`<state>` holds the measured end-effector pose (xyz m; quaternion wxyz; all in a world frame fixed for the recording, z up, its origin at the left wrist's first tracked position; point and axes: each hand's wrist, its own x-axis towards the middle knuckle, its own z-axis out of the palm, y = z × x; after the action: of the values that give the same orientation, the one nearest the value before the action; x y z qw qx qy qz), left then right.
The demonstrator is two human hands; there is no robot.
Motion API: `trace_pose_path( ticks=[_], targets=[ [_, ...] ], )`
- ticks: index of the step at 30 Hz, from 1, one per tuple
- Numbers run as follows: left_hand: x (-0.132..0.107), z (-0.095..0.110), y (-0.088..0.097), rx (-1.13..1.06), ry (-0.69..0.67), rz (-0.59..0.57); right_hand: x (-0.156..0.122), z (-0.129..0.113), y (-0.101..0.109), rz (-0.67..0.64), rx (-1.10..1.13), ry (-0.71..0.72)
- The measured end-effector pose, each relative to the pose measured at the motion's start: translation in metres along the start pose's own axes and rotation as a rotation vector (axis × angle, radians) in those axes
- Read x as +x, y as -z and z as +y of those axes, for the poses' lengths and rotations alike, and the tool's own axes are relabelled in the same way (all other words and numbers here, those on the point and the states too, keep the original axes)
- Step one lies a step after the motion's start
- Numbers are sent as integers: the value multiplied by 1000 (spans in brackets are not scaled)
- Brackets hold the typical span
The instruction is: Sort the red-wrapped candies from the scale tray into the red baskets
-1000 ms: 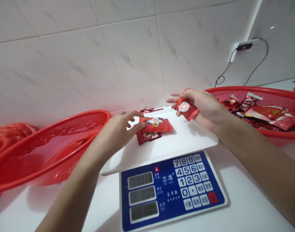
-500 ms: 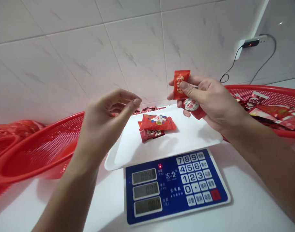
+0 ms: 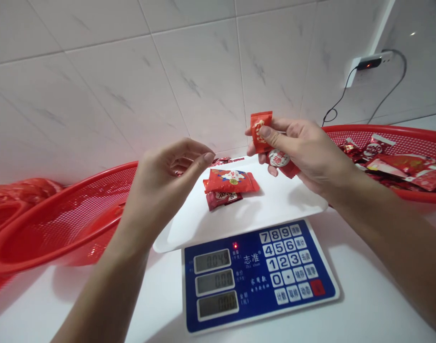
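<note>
My right hand (image 3: 300, 152) is closed on red candy packets above the scale's pan. Its thumb presses a small orange-red candy packet (image 3: 261, 129) against the fingers, and lower in the palm sits a red candy packet with a round white label (image 3: 279, 158). My left hand (image 3: 168, 183) hovers over the pan's left side, fingers curled and thumb tip meeting the fingertips, nothing visible in them. Between the hands, a red packet with a white flower print (image 3: 232, 181) lies over a dark red packet (image 3: 221, 199) on the white pan (image 3: 275, 202).
Below the pan is the blue scale panel (image 3: 255, 267) with lit displays and number keys. A red basket (image 3: 61, 221) stands left; another red basket (image 3: 392, 131) holds several packets at right. Behind is a tiled wall (image 3: 196, 71) with a socket (image 3: 370, 64) and hanging cables.
My right hand, with its candy packets, has moved slightly left and down. My left hand has shifted a little right. The packets on the pan stay in place.
</note>
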<state>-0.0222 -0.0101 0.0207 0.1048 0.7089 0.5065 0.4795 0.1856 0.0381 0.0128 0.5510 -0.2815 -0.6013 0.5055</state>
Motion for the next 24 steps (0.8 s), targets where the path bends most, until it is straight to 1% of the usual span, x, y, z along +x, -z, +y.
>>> trace_pose_path(
  ticks=[3,6,8,11,12,13,14,15,17,19,21,23,24],
  targets=[
    [0,0,0,5,-15,-28,-1,0,-2,-31,-8,-24],
    [2,-6,1,94,-31,-87,-1,2,-1,-71,-4,-38],
    [3,-13,-1,190,-38,-187,-1,4,0,-96,11,-30],
    [4,-21,-9,350,-77,-411,-1,5,2,-93,17,-44],
    [4,-24,-13,401,-92,-464,-1,5,3,-89,9,-64],
    [4,-25,-16,450,-102,-490,0,4,2,-87,-5,-89],
    [4,-26,-19,497,-107,-484,0,3,2,-86,-19,-120],
    [4,-27,-22,537,-106,-451,-1,1,1,-80,-29,-142],
    [4,-27,-24,581,-101,-313,-1,-2,-1,-46,-34,-173],
    [5,-27,-21,530,-94,-153,-2,-5,-1,5,-22,-178],
    [6,-27,-17,406,-80,-16,-2,-7,0,39,3,-155],
    [7,-28,-14,353,-71,64,-2,-8,2,50,30,-119],
    [8,-29,-14,382,-68,91,-2,-8,3,53,37,-108]
  ],
)
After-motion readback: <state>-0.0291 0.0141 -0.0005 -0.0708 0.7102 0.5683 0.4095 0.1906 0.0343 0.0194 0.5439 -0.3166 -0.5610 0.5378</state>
